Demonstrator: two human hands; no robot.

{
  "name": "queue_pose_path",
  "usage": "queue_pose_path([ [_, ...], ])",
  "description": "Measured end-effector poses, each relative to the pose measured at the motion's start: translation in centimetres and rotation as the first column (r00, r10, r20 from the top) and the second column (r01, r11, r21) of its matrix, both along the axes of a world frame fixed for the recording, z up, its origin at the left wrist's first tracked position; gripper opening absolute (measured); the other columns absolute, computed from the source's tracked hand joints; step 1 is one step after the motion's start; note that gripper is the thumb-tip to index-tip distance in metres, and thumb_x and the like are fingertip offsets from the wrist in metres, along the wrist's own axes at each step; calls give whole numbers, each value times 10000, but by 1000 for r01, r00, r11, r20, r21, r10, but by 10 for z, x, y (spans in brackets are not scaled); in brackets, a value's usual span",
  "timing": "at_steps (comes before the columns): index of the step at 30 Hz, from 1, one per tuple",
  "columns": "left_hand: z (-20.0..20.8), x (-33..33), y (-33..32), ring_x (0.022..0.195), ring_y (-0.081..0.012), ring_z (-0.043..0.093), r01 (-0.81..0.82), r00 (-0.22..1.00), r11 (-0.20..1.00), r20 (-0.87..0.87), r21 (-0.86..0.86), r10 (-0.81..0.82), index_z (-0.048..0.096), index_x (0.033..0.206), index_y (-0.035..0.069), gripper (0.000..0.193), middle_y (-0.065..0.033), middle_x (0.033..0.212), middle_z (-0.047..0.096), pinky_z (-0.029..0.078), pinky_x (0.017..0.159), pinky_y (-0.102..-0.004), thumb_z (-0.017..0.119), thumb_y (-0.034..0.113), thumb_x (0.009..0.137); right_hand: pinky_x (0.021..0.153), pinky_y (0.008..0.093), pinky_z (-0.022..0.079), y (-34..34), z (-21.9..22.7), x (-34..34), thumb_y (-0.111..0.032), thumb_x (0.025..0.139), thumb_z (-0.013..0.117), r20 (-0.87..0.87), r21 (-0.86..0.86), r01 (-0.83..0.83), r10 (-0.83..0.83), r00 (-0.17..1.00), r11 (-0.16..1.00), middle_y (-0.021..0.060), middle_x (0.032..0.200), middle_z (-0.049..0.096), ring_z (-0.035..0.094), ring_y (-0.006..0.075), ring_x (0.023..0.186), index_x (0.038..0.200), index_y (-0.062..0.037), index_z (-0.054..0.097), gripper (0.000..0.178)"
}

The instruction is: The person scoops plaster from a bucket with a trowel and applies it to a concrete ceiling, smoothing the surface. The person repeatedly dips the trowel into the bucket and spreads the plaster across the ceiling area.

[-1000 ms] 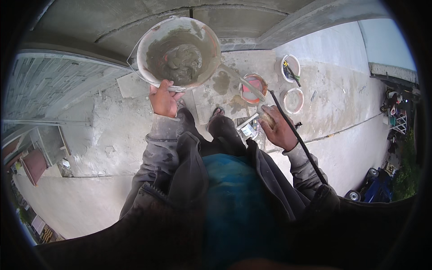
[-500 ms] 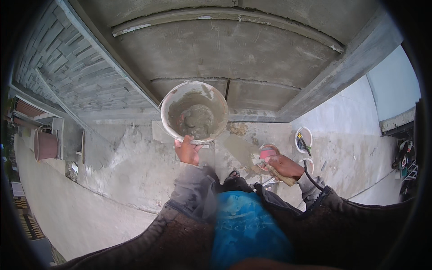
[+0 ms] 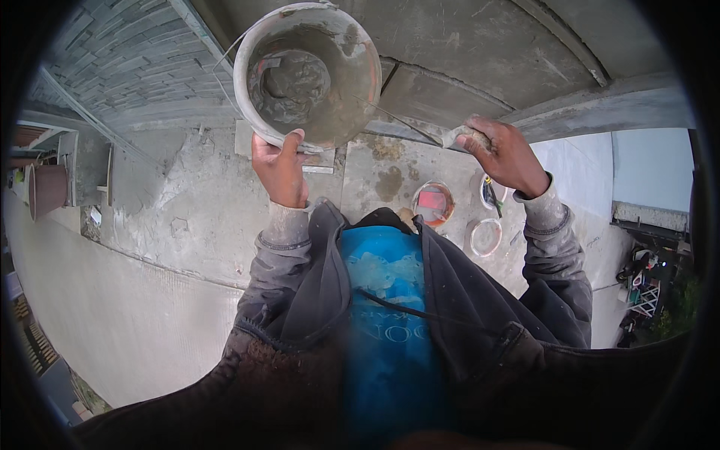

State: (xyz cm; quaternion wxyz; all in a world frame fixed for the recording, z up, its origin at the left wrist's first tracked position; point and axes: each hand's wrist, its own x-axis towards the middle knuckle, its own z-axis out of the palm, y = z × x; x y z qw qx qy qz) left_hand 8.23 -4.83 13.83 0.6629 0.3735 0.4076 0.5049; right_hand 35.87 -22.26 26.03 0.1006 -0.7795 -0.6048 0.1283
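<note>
Stained concrete floor; hands grip round, smeared bucket and trowel.

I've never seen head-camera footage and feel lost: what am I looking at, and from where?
There's no machine here, just a person's two bare hands. The view comes from the left of two wide cameras on their head, looking down, so straight edges bend.

The left hand grips the rim of a bucket holding grey mix. The right hand holds a trowel, its blade nearly edge-on, pointing toward the bucket; whether they touch is unclear.

On the floor stand a reddish tub with something pink inside and, further right, a pale round container.
</note>
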Motion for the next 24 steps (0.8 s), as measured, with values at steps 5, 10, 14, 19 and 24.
queue_pose_path([
  [5,11,2,1,954,-152,643,-82,997,984,-3,158,83,535,1262,5,429,-81,1121,639,524,776,-261,685,-32,862,758,459,543,42,20,-22,-379,966,618,33,-40,-163,165,986,986,143,934,736,686,381,865,1070,-91,728,325],
  [10,10,14,-10,1066,-174,617,-109,993,966,-18,233,116,517,1290,-45,450,-111,1193,626,485,915,-283,675,-89,871,694,443,554,86,0,-15,-386,945,630,357,19,-166,148,922,986,108,890,718,703,330,817,1026,-133,722,281],
  [14,10,26,-11,1098,-182,605,-184,983,951,24,246,184,519,1286,-60,431,-126,1209,619,470,954,-299,682,-81,888,632,419,561,120,11,-8,-385,940,632,492,83,-265,192,849,961,77,885,691,717,288,793,1073,-156,708,276],
  [19,16,58,-16,1071,-177,612,-201,970,938,-75,284,231,544,1253,-59,387,-122,1181,632,471,951,-300,701,-54,899,593,418,552,153,11,17,-362,934,639,476,82,-324,249,843,942,83,871,682,713,296,728,1049,-143,702,255],
  [24,19,84,-26,1047,-171,613,-265,942,904,-113,335,317,556,1235,-56,372,-113,1155,638,478,935,-296,728,-17,907,608,438,550,186,-8,30,-376,915,675,364,55,-376,332,870,925,105,926,703,710,324,745,1076,-133,718,295],
])
